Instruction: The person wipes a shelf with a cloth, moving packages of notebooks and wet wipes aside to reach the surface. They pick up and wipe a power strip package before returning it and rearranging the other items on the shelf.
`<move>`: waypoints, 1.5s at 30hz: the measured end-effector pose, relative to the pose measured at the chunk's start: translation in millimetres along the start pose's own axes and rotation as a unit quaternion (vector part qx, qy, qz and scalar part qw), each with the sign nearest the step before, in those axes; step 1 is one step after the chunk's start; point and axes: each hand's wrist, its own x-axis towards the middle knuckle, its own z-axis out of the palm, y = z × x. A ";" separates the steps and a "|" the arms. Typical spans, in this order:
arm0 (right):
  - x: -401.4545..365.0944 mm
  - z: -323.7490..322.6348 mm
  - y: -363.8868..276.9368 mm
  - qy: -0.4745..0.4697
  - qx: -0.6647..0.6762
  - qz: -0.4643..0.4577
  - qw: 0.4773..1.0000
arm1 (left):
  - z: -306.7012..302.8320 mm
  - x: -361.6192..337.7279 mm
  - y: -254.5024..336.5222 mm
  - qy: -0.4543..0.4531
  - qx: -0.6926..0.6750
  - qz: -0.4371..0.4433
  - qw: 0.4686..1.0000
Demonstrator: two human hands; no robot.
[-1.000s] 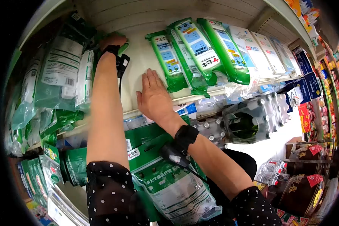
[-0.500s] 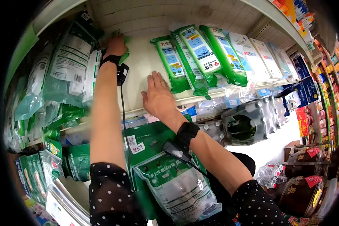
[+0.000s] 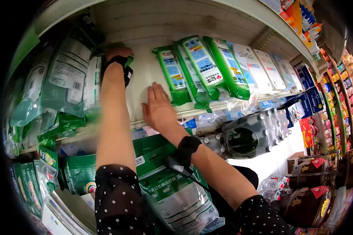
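My left hand (image 3: 118,53) reaches to the back of the white shelf (image 3: 139,78), beside upright green-and-clear packages (image 3: 68,64) on the left. Its fingers are blurred and partly out of sight, so what they hold, if anything, does not show. A bit of green shows by that wrist. Flat on the shelf near its front edge lies my right hand (image 3: 159,109), fingers stretched out and holding nothing. Just right of it, several green packs with printed labels (image 3: 202,66) lean in a row. Both wrists carry black straps with small devices.
White boxes (image 3: 249,64) stand right of the green packs. Below the shelf hang large green bags (image 3: 176,196), close to my body. Shrink-wrapped bottles (image 3: 247,135) are at lower right, with brown packages (image 3: 302,207) beyond. An upper shelf edge (image 3: 259,13) crosses overhead.
My view has shifted slightly. My left hand stays at the back left, now lower in view and nearer the left packages; my right hand still rests flat on the shelf.
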 end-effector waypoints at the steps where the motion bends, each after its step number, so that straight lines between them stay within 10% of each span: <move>1: -0.3 -0.3 -1.2 0.000 0.004 0.005 1.000 | 1.8 6.0 -3.4 0.007 -0.003 0.003 1.000; 11: 2.2 -0.6 -3.6 -0.054 0.006 0.035 0.998 | -2.7 -5.3 -34.2 0.072 0.094 0.108 0.987; 19: 2.5 -1.0 -4.6 -0.069 -0.009 0.043 0.997 | -23.5 -72.9 -24.6 0.107 -0.110 0.257 0.954; 26: -0.4 5.3 0.1 -0.013 0.002 0.014 1.000 | 8.8 -77.7 -8.0 0.149 -0.140 0.193 0.960; 29: -0.5 5.9 0.3 -0.012 -0.007 0.006 1.000 | -3.6 -58.8 -5.8 -0.029 -0.141 0.127 0.981; 34: 0.4 3.5 -2.2 -0.013 0.010 0.014 1.000 | 49.5 31.1 -26.8 0.161 -0.021 0.136 0.977; 38: -0.8 1.0 -1.2 -0.008 0.008 0.017 1.000 | 32.8 52.4 -27.6 0.042 -0.088 0.078 0.992; 45: -0.8 0.9 -3.7 -0.017 -0.004 0.028 0.999 | -22.3 -25.0 -13.8 0.013 0.005 0.056 0.998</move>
